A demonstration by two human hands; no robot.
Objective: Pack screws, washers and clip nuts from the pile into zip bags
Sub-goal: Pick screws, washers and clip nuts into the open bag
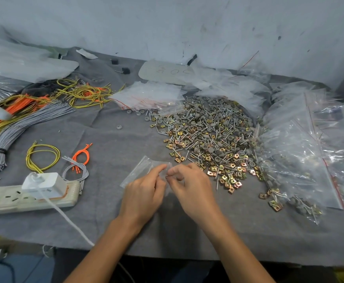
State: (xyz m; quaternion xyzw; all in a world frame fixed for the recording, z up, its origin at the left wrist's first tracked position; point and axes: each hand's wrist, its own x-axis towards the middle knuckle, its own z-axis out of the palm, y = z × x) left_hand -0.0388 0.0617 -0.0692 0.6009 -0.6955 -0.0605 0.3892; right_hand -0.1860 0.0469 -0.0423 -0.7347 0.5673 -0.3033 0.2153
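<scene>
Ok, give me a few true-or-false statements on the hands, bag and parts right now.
1. The left hand and the right hand both pinch the small clear zip bag. True.
2. The pile of screws, washers and clip nuts lies to the left of the hands. False: it lies to their right and beyond them.
3. A white adapter is plugged into the power strip. True.
4. The grey wire bundle lies on the pile. False: it lies far to the left, apart from it.
</scene>
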